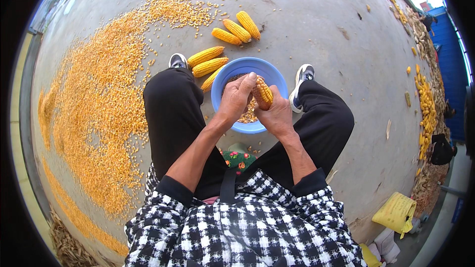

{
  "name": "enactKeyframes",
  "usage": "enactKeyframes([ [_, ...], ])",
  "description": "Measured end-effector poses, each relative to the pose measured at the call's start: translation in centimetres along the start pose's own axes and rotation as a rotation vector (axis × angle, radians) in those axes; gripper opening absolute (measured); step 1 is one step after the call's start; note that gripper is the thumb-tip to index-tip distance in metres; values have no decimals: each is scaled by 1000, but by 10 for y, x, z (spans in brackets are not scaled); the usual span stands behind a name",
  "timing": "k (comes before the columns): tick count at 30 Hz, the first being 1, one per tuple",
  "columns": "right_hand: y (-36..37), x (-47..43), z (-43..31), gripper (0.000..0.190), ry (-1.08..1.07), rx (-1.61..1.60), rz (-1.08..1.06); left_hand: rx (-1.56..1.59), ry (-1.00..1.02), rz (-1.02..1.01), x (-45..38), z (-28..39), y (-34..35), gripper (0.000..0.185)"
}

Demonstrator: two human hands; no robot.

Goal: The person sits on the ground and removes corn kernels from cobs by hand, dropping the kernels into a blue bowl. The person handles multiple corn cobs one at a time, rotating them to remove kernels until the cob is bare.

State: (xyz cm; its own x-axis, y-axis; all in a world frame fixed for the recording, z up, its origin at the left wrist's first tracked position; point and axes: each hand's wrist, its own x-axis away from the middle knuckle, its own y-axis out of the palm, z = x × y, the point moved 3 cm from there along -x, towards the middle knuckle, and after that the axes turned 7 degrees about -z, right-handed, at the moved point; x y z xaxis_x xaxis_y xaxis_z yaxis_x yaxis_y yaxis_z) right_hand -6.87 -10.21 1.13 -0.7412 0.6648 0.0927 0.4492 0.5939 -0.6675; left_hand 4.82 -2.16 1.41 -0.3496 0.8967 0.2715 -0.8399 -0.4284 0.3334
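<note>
A partly shelled corn cob (264,92) is held over a blue plastic basin (278,72). My right hand (277,115) is wrapped around its lower end. My left hand (236,94) grips it from the other side, thumb at the upper end. Yellow kernels remain on the cob's right side, while reddish-brown bare core shows elsewhere. Loose kernels (248,115) lie in the basin, which stands on the concrete between my feet. Something brown in the basin is partly hidden behind my left hand.
Several whole corn ears (234,29) lie beyond the basin, and others (209,67) by my left shoe. A broad spread of kernels (100,118) covers the floor at left. Far right are a pile of ears (426,111), husks (423,40) and a yellow woven sack (394,213).
</note>
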Motion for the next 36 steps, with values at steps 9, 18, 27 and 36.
enactKeyframes([
  [9,1,1,1,31,50,-154,-26,124,33,-38,1,-9,8,37],
  [18,2,2,3,34,86,84,-128,-273,130,91,-11,-16,1,28],
  [27,-2,1,4,32,89,-209,-167,-68,-43,-17,-4,-7,-1,26],
  [36,-4,-1,7,33,140,-165,-244,-69,-121,-55,-7,-15,-5,27],
])
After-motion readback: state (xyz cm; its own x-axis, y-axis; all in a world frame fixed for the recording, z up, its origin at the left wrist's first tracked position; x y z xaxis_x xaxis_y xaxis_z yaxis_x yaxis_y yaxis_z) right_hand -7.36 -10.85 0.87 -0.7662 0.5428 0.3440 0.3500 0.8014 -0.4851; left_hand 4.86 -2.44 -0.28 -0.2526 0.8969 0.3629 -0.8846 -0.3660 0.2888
